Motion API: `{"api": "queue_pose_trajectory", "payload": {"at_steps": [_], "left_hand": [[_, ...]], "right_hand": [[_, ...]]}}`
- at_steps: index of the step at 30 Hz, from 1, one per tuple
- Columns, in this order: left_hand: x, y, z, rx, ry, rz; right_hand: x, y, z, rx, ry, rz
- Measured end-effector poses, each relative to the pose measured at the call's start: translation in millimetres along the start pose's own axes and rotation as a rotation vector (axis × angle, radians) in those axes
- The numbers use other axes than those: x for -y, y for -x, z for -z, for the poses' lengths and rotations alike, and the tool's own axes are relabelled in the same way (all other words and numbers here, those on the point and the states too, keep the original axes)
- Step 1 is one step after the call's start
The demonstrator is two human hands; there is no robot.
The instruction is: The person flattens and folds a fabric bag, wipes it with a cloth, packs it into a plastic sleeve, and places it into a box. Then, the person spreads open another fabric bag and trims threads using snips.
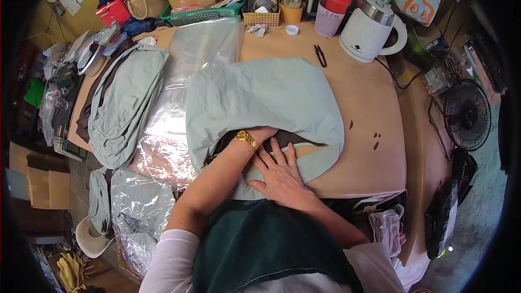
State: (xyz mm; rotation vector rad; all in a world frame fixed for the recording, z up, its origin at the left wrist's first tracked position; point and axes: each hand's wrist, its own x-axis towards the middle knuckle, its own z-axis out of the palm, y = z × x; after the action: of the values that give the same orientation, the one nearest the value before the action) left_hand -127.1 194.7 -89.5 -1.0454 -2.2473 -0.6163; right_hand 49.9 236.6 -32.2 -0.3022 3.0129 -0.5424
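A pale grey-green fabric bag [260,89] lies flat on the table in front of me, its dark-lined opening facing my body. My left hand [265,133], with a gold watch [247,139] at the wrist, reaches into the opening. Its fingers are hidden under the upper layer of cloth, so whether they grip anything does not show. Fingers spread, my right hand [279,173] rests flat on the lower edge of the opening, close beside the left wrist.
Clear plastic sheets [184,87] lie left of the bag, beside a stack of similar grey-green bags [127,103]. Thread snips [321,56] and a white kettle [369,30] are at the back right. A black fan [467,114] stands at the far right; baskets [206,15] line the back.
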Motion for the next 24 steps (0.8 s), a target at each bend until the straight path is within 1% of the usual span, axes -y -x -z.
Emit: {"api": "queue_pose_trajectory", "payload": {"at_steps": [2,5,6,7,8,9,11,12,13,15,16,17,18,19,21,22,23,24], "left_hand": [[4.0,-5.9,-2.8,0.078,0.027,-0.002],[6.8,-9.6,10.4,0.231,0.123,0.007],[1.1,-8.6,23.9,0.398,0.184,0.045],[-6.8,-5.6,44.3,0.621,0.244,0.107],[-24.4,-8.2,76.1,0.913,0.255,0.133],[-42.1,-10.8,108.0,1.206,0.245,0.150],[-59.3,34.8,154.2,0.609,0.421,-0.015],[-61.8,25.7,187.8,0.418,0.380,-0.015],[-48.6,33.3,197.7,0.400,0.204,0.123],[-15.8,46.6,214.0,0.322,-0.092,0.413],[8.4,62.7,216.0,0.362,-0.006,0.441],[24.3,77.3,216.5,0.401,0.084,0.468],[23.7,81.4,217.8,0.395,0.081,0.482],[20.3,83.9,216.3,0.364,0.144,0.475],[12.0,83.8,213.0,0.329,0.216,0.469],[5.6,79.5,213.6,0.334,0.300,0.493],[1.0,74.9,215.2,0.338,0.386,0.512],[-2.7,73.0,217.6,0.397,0.474,0.584]], "right_hand": [[-2.9,-1.9,-0.2,-0.050,-0.017,0.024],[-4.7,-3.0,4.3,-0.022,-0.040,0.025],[-5.7,-3.9,4.1,-0.023,-0.045,0.039],[-8.5,-4.8,4.6,0.047,-0.033,-0.003],[-11.8,-6.1,5.1,0.118,-0.020,-0.042],[-14.2,-4.5,4.8,0.123,-0.023,-0.020],[-19.3,-0.7,3.5,-0.087,0.040,0.059],[-25.1,-1.1,6.4,-0.029,0.029,0.042],[-29.3,-0.4,12.6,-0.025,0.016,0.056],[-40.4,-2.5,27.4,-0.015,-0.072,-0.001],[-50.4,-4.9,28.3,-0.007,-0.071,0.016],[-60.5,-7.3,27.2,-0.155,-0.099,-0.005],[-60.3,-11.5,30.2,-0.302,-0.127,-0.030],[-54.7,-13.8,33.3,-0.293,-0.123,-0.020],[-33.0,-16.4,41.4,-0.336,-0.465,-0.105],[-23.1,-19.0,31.3,-0.401,-0.597,-0.028],[-12.0,-20.7,32.7,-0.403,-0.588,-0.033],[0.8,-21.6,37.8,-0.315,-0.594,-0.067]]}}
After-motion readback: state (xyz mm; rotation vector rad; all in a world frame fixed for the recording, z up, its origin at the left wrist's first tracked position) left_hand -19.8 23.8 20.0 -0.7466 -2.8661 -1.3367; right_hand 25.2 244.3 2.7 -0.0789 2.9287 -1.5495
